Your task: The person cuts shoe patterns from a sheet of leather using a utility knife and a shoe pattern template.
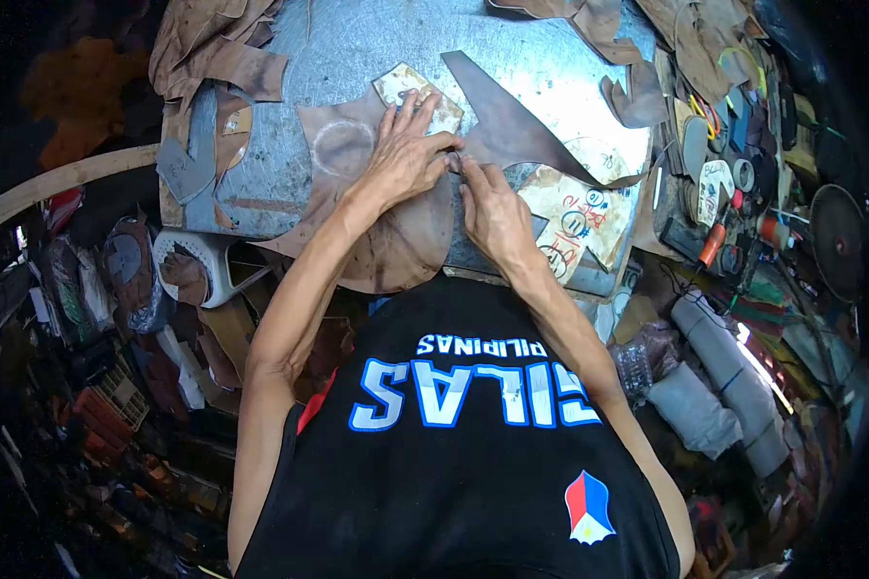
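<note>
Black shirt with pale lettering comes nearest. Beyond it, brown leather overhangs the surface's near edge. The right hand's fingers bend together beside the left thumb; I cannot tell what they clamp. The left hand, fingers slightly apart, rests on stained card. Scraps lie farther off.

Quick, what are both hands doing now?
Left hand: open, fingers on a flat, stained cream piece.
Right hand: curled; whether it holds anything cannot be told.
</note>
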The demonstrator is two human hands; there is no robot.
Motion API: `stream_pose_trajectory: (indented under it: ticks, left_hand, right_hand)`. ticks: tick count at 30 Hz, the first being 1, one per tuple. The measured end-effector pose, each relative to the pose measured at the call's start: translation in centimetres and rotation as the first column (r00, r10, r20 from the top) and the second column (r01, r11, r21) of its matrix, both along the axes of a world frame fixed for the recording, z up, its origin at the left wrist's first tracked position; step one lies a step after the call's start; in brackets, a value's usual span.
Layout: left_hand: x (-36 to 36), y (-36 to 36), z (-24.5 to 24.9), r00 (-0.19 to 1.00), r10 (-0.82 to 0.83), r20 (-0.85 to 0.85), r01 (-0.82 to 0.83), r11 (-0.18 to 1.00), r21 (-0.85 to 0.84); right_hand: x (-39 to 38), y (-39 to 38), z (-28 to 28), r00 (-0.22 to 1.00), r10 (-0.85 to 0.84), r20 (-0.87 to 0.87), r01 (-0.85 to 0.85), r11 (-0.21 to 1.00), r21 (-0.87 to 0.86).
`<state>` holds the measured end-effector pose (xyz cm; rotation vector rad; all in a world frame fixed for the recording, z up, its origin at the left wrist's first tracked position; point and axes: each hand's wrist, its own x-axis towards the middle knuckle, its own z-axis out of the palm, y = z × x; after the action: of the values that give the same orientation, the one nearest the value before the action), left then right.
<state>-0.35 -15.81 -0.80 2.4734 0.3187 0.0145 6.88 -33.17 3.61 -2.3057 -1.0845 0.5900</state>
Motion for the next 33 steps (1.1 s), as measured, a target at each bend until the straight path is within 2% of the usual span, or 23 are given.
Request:
stream_pose_trajectory:
  ticks: [8,11,12,14,16,18,19,20,22,23,24,26,27,28,30,33]
  left_hand:
    - [0.5,-0.6,0.3,0.999,0.053,0.002,-0.053,0.998,0.043]
    - [0.7,-0.9,1.0,0.997,0.069,-0.024,-0.068,0.997,0.036]
    - [0.9,-0.9,1.1,0.999,0.046,0.003,-0.046,0.999,0.024]
    - [1.7,-1.2,1.3,0.999,0.034,0.013,-0.035,0.993,0.116]
    - [4.1,-2.2,2.3,0.998,-0.017,0.058,0.008,0.987,0.159]
    - [7.8,-3.7,2.5,0.947,-0.238,0.216,0.225,0.971,0.083]
    - [9.7,-4.6,1.8,0.915,-0.304,0.265,0.281,0.952,0.121]
    - [11.3,-5.0,1.9,0.912,-0.312,0.265,0.286,0.949,0.13]
    - [13.6,-5.1,1.9,0.887,-0.459,0.056,0.459,0.888,0.009]
    - [14.3,-4.8,1.7,0.869,-0.494,0.028,0.487,0.864,0.127]
    - [14.6,-4.3,1.7,0.866,-0.5,0.019,0.494,0.86,0.13]
    - [14.9,-2.6,1.8,0.924,-0.374,-0.08,0.377,0.926,0.024]
    - [15.1,-2.1,1.9,0.938,-0.329,-0.113,0.334,0.942,0.034]
    - [15.1,-1.8,2.4,0.943,-0.312,-0.114,0.322,0.943,0.087]
    - [15.9,-1.6,2.1,0.931,-0.308,-0.198,0.32,0.947,0.03]
    - [16.2,-1.7,2.1,0.932,-0.279,-0.231,0.293,0.956,0.026]
  right_hand:
    - [-1.4,-1.7,1.1,1.0,0.006,0.03,-0.003,0.995,-0.097]
    - [-1.7,-4.6,2.1,0.996,0.043,-0.08,-0.051,0.995,-0.09]
    - [-1.4,-5.6,2.6,0.998,0.02,-0.052,-0.025,0.995,-0.101]
    - [-0.7,-7.1,3.4,0.997,-0.05,-0.065,0.053,0.997,0.056]
    - [1.1,-8.0,4.2,0.992,-0.121,0.019,0.12,0.99,0.069]
    - [3.3,-8.5,3.4,0.948,-0.3,0.109,0.283,0.948,0.146]
    - [4.3,-8.7,2.5,0.933,-0.303,0.192,0.271,0.946,0.177]
    - [4.9,-8.8,2.0,0.931,-0.31,0.193,0.276,0.943,0.186]
    - [5.9,-8.7,1.5,0.906,-0.372,0.204,0.327,0.919,0.222]
    - [6.1,-8.6,1.6,0.904,-0.383,0.188,0.341,0.913,0.223]
    - [6.1,-8.3,1.6,0.903,-0.391,0.179,0.349,0.909,0.227]
    - [6.2,-7.7,1.3,0.923,-0.347,0.167,0.313,0.929,0.2]
    - [6.3,-7.1,0.7,0.925,-0.326,0.197,0.282,0.934,0.218]
    - [6.5,-6.4,0.3,0.929,-0.321,0.185,0.272,0.93,0.247]
    - [7.3,-5.1,-0.1,0.938,-0.319,0.135,0.296,0.94,0.167]
    - [8.7,-3.9,-1.0,0.946,-0.294,0.135,0.286,0.955,0.076]
